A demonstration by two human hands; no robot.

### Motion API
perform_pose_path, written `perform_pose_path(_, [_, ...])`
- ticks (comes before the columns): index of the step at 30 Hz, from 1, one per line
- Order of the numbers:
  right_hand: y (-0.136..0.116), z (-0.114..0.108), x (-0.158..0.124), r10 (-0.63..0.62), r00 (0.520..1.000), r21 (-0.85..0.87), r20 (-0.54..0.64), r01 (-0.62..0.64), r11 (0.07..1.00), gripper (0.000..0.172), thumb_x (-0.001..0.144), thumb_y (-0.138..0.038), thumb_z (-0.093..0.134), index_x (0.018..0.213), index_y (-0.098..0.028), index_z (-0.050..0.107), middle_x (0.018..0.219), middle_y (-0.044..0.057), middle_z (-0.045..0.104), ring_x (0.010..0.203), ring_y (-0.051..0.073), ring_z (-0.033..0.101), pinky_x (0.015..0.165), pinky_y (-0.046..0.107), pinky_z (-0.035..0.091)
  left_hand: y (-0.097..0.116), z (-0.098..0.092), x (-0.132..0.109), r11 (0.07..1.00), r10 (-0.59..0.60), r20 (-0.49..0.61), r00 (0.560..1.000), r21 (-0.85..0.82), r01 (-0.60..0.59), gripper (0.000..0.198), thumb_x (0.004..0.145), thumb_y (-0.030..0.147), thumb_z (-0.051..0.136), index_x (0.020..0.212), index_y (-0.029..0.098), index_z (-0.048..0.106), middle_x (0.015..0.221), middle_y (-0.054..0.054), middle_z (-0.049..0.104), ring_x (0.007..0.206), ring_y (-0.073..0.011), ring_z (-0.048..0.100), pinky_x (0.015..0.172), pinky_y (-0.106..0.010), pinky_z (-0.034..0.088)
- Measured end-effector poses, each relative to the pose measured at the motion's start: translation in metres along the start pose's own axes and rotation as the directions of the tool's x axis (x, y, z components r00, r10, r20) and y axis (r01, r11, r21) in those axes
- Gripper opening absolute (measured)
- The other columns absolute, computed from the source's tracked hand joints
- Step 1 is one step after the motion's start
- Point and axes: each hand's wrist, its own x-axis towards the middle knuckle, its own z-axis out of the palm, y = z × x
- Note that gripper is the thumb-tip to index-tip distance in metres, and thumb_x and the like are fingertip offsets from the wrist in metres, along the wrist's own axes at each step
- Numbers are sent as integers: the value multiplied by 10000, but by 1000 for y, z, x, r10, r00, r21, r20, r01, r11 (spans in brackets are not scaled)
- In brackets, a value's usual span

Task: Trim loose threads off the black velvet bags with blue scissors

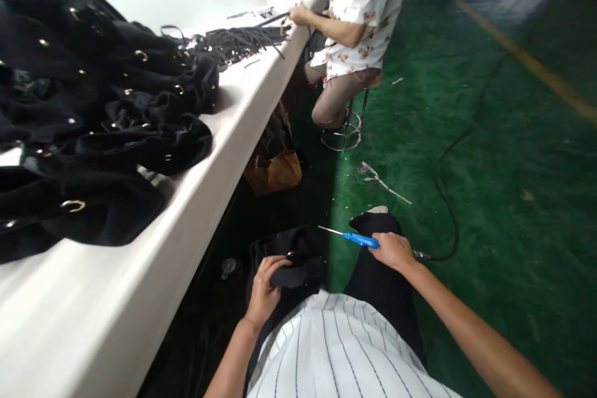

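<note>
On my lap lies a black fabric piece point(303, 270) with a small shiny metal fitting, and my left hand point(265, 289) is closed on its near edge. My right hand point(394, 250) grips a blue air blow gun point(361, 240) over my right thigh. Its thin metal nozzle points left towards the fabric and stays apart from it. A dark hose point(448, 199) runs from the back of the gun across the floor. To my left, a big heap of black fabric pieces point(107, 87) with gold-coloured eyelets is piled on the white table.
A white table point(219, 183) runs along my left, bearing black straps point(237, 40) with metal parts farther off. A co-worker point(359, 18) sits on a metal stool point(347, 134) there, handling a strap. A brown paper bag point(275, 173) and scraps point(385, 183) lie on the green floor.
</note>
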Motion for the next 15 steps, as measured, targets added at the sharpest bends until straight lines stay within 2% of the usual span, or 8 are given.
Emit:
perform_pose_path(2, [8,-1,-14,-23,1000,48,1,23,999,141,851,-317,574,788,-234,670,783,67,727,796,273,699,619,307,355,5,-22,17,983,-166,-135,977,-104,153,200,839,229,612,998,189,727,1010,-86,706,963,-246,655,879,-366,530])
perform_pose_path(3, [10,0,-22,-37,999,80,-3,37,996,141,847,-323,580,767,-241,661,760,48,721,791,262,696,616,303,343,7,-33,24,962,-258,-203,945,-143,232,216,824,313,667,975,173,731,960,-82,712,916,-243,665,835,-341,537])
perform_pose_path(5, [10,2,-37,-32,999,158,-31,36,987,164,849,-345,580,733,-246,642,707,21,700,761,242,688,608,299,320,7,-52,35,900,-428,-322,844,-235,367,341,762,433,746,960,155,733,904,-67,716,877,-232,669,791,-301,537])
perform_pose_path(7, [7,5,-50,-24,997,243,-78,42,969,183,848,-345,578,703,-239,618,673,11,684,723,226,678,602,298,304,4,-65,42,809,-571,-373,731,-406,425,427,706,477,791,976,153,725,895,-53,718,850,-212,674,770,-281,542])
perform_pose_path(9, [6,6,-59,-66,990,328,-123,103,939,188,839,-317,572,672,-231,589,673,3,681,701,210,667,600,296,295,-2,-73,45,681,-694,-341,634,-599,422,450,688,464,808,1004,158,712,890,-42,720,790,-188,681,729,-271,555])
perform_pose_path(11, [7,7,-65,-112,982,386,-150,163,908,189,829,-293,563,652,-227,565,677,-5,679,687,198,657,597,296,289,-9,-77,45,565,-774,-277,570,-709,422,406,720,416,794,1026,166,701,874,-33,723,732,-168,686,696,-265,566])
perform_pose_path(13, [10,7,-68,-80,983,407,-168,143,902,188,827,-289,552,650,-225,555,665,-2,667,670,198,645,591,301,278,-16,-79,43,497,-818,-229,528,-744,446,328,788,376,743,1045,179,695,870,-30,730,728,-162,697,725,-272,578])
perform_pose_path(15, [11,7,-69,-58,979,394,-194,132,910,157,820,-270,544,670,-223,558,689,11,669,682,205,641,596,310,272,-23,-80,40,429,-848,-160,504,-765,479,275,869,374,654,1065,186,695,862,-40,738,771,-181,716,805,-312,587])
